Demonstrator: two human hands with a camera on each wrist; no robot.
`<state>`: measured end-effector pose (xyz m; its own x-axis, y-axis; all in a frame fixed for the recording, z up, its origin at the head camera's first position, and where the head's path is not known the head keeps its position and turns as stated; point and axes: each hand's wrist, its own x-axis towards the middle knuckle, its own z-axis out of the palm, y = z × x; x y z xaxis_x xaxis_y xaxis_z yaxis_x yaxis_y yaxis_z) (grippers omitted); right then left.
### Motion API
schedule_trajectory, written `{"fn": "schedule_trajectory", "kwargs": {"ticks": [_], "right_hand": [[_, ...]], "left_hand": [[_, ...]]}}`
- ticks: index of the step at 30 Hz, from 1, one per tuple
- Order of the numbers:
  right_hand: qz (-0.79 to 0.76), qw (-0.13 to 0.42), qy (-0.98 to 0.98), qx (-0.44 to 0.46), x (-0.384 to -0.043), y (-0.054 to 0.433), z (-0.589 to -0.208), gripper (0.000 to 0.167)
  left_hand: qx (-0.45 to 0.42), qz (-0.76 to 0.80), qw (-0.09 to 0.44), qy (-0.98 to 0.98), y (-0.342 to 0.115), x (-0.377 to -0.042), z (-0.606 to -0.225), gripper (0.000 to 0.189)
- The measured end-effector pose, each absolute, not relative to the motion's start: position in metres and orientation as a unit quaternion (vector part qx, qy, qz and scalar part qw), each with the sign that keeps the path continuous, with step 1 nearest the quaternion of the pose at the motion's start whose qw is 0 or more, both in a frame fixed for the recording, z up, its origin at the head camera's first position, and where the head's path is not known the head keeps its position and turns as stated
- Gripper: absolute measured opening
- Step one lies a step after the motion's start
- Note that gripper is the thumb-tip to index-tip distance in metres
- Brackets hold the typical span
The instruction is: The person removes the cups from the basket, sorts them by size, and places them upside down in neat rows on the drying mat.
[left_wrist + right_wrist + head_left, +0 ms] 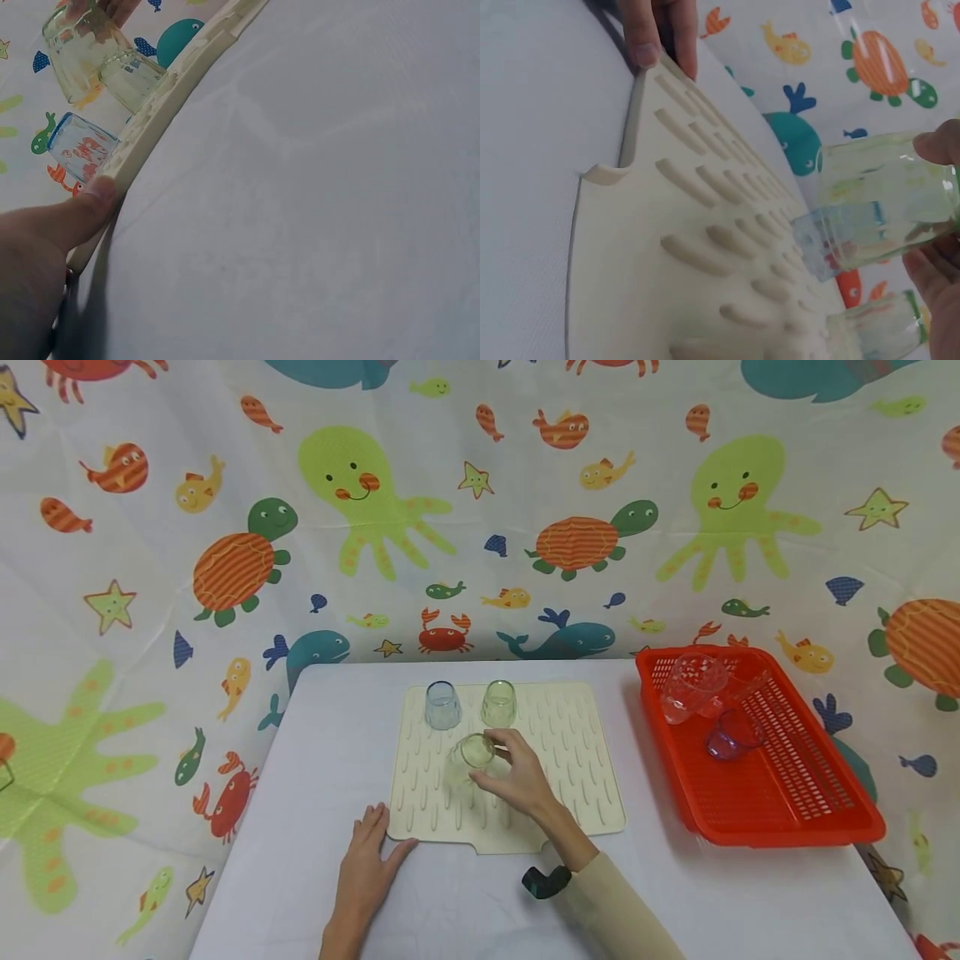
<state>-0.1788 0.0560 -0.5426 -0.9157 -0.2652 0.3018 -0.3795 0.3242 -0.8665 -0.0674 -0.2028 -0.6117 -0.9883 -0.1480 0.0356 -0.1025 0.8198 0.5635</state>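
My right hand grips a pale green glass between thumb and fingers, over the middle of a cream ridged drying mat. Seen from the right wrist, the glass is raised off the ridges. At the mat's back edge stand a light blue glass and another green glass. My left hand lies at the front left corner of the mat, fingers extended along its side. In the left wrist view its thumb touches the mat's rim.
A red plastic basket stands on the right of the white-covered table. Inside are clear pinkish glassware and a purple glass. Behind the table hangs a cloth printed with sea animals.
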Motion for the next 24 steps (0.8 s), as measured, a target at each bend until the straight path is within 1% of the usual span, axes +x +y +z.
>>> {"fn": "schedule_trajectory", "kwargs": {"ticks": [12,20,24], "right_hand": [[0.498,0.072,-0.843,0.191,-0.201,0.038,-0.547,0.058],[0.491,0.057,-0.849,0.187,-0.213,0.027,-0.555,0.057],[0.484,0.048,-0.853,0.191,-0.216,0.02,-0.558,0.059]], "left_hand": [[0.057,-0.283,0.057,-0.956,-0.201,-0.066,-0.611,0.087],[0.059,-0.287,0.067,-0.954,-0.2,-0.066,-0.611,0.086],[0.063,-0.289,0.063,-0.953,-0.2,-0.066,-0.611,0.087]]}}
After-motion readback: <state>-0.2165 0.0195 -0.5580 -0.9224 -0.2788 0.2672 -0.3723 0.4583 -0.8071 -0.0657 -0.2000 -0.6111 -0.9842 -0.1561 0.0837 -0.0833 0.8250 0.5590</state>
